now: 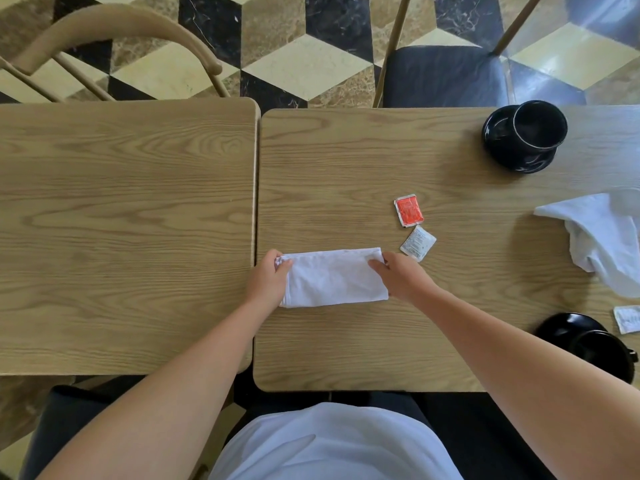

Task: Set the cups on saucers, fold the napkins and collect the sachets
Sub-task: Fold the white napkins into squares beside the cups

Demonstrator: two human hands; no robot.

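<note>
Napkin long axis runs left-right on bench, left hand fingers pinching its left end, right hand fingers flat on its right end.

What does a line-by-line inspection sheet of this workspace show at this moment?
Surface: two wooden tables pushed together.
Job's things: folded napkin; crumpled napkin; far cup on saucer; near cup on a saucer; red sachet, white sachet, edge sachet loose.
Clutter: nothing seen.
Grippers: left hand pinches the napkin's far corner; right hand lies on its other end.
Cables: nothing seen.
Surroundings: chairs, patterned floor.
</note>
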